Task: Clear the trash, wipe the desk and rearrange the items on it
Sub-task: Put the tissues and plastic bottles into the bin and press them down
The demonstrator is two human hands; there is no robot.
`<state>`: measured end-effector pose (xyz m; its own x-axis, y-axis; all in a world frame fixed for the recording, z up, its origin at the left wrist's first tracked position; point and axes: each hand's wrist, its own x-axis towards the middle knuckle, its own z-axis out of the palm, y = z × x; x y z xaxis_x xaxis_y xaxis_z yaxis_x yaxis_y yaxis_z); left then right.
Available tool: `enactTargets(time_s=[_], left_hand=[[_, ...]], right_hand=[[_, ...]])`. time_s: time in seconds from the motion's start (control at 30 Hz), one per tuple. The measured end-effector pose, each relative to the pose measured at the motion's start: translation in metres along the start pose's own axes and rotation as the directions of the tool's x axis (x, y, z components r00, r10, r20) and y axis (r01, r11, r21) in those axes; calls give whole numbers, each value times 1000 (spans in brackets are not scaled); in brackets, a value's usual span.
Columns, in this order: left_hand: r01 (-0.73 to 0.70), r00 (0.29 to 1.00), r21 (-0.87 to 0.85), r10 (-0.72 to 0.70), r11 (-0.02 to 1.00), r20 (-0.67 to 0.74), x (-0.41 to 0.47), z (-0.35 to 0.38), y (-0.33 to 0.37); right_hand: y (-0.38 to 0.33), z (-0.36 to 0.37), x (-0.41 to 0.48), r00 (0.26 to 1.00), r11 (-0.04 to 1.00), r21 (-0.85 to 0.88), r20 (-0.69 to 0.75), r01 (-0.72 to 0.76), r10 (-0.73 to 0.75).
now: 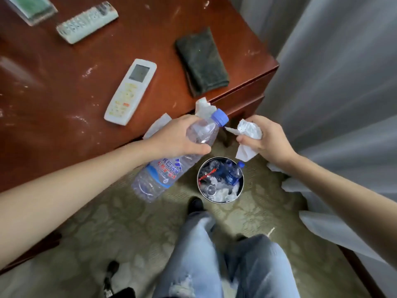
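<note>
My left hand (174, 136) grips an empty clear plastic bottle (159, 175) with a blue cap by its upper half, together with some white tissue (203, 107), just off the desk's front edge. My right hand (266, 138) holds a crumpled white tissue (249, 134). Both hands hover above a round metal trash bin (220, 200) on the carpet, which holds bottles, tissues and clear plastic. The red-brown desk (53, 104) carries a white air-conditioner remote (131, 91), a second remote (87, 22) and a folded dark cloth (202, 61).
A green-topped object (32, 7) sits at the desk's far left corner. Pale smears mark the desk. Grey curtains (343, 82) hang on the right, with white scraps (287, 183) at their foot. My jeans-clad legs (214, 259) stand on patterned carpet below the bin.
</note>
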<state>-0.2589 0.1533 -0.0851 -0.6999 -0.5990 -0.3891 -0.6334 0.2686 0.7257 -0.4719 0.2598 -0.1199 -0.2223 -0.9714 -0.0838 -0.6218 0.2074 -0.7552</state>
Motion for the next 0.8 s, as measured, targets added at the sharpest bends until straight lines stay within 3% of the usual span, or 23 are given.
enactTargets(time_s=[0.23, 0.47, 0.57, 0.67, 0.73, 0.8], left_hand=[[-28, 999, 162, 23, 986, 32, 81, 122, -76], [-33, 999, 99, 37, 995, -35, 161, 215, -174], [-30, 996, -4, 29, 1000, -86, 172, 232, -204], [15, 992, 15, -13, 1000, -127, 165, 235, -233], [72, 983, 23, -67, 997, -173, 153, 230, -244], [110, 971, -20, -111, 994, -211, 140, 225, -252]], right_hand=[[144, 49, -9, 996, 1000, 6, 91, -3, 3], [266, 140, 6, 989, 990, 133, 134, 37, -55], [293, 185, 15, 972, 967, 248, 206, 60, -113], [305, 230, 22, 938, 936, 337, 282, 101, -203], [311, 256, 24, 904, 939, 267, 307, 219, -298], [318, 280, 24, 844, 940, 87, 419, 329, -334]])
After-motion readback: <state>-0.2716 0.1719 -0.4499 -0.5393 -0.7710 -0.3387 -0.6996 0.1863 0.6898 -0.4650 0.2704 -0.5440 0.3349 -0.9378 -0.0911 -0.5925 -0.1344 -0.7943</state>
